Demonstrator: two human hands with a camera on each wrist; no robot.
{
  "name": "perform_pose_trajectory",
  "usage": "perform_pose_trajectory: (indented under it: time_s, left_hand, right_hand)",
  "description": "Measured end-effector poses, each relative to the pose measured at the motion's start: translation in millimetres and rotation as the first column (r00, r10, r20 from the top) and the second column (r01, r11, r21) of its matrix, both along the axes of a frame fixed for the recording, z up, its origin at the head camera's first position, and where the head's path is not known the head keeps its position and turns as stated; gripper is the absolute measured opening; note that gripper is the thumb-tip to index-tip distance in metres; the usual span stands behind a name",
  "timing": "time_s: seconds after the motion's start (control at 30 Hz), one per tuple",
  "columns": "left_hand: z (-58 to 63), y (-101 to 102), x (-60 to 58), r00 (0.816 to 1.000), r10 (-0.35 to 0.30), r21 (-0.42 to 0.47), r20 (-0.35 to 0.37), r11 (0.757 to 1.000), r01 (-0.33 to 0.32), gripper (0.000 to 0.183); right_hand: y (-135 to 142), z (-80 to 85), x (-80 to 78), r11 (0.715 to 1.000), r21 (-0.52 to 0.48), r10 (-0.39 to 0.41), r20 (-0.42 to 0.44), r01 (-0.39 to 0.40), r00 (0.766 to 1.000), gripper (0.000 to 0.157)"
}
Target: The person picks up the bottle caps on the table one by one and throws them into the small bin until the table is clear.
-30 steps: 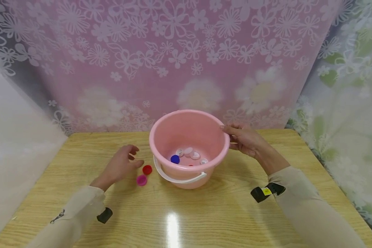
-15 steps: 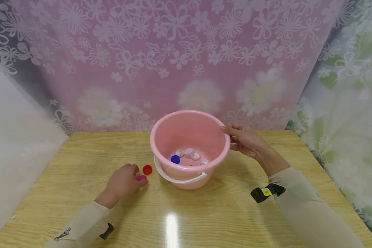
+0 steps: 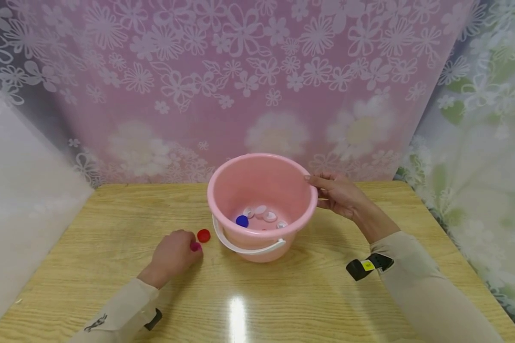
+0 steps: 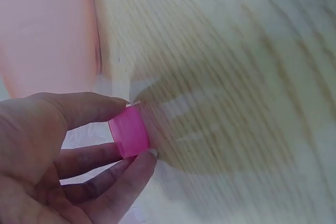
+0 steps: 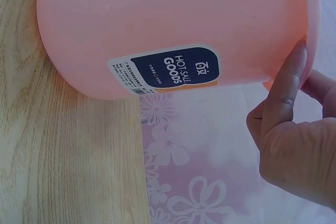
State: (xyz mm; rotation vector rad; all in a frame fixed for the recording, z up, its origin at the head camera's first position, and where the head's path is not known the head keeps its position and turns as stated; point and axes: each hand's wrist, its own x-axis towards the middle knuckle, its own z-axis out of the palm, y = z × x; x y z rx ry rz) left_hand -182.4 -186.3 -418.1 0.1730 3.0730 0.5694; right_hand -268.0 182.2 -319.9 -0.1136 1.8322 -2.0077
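Note:
My left hand [image 3: 174, 255] is low over the table, left of the bucket. Between its thumb and fingers it pinches a magenta bottle cap [image 4: 130, 131], seen edge-on in the left wrist view. A red bottle cap [image 3: 203, 236] lies just beyond those fingertips. The pink bucket [image 3: 262, 162] stands upright on the table, its white handle [image 3: 249, 249] hanging down in front. My right hand [image 3: 338, 195] grips the bucket's right rim, thumb over the edge and fingers outside. Inside on the bottom lie a blue cap [image 3: 242, 221] and several white and pale pink caps [image 3: 270, 216].
The wooden table [image 3: 317, 305] reaches back to a pink flowered curtain [image 3: 176, 114]. Pale cloth hangs on both sides. A printed label [image 5: 173, 69] is stuck on the bucket's outer wall.
My left hand has come down and nearer from beside the red cap to the magenta cap, and its fingers have closed on it. My right hand and the bucket have barely moved.

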Motion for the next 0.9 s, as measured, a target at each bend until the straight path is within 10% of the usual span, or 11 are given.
perform_pose_trajectory:
  time_s: [0.9]
  left_hand:
    - [10.9,-17.8,-7.4,0.999,-0.029,0.029,0.017,0.999,0.028,0.017]
  right_hand:
    - [0.1,0.9,-0.4,1.000,-0.004,0.007,0.003,-0.006,1.000,0.037]
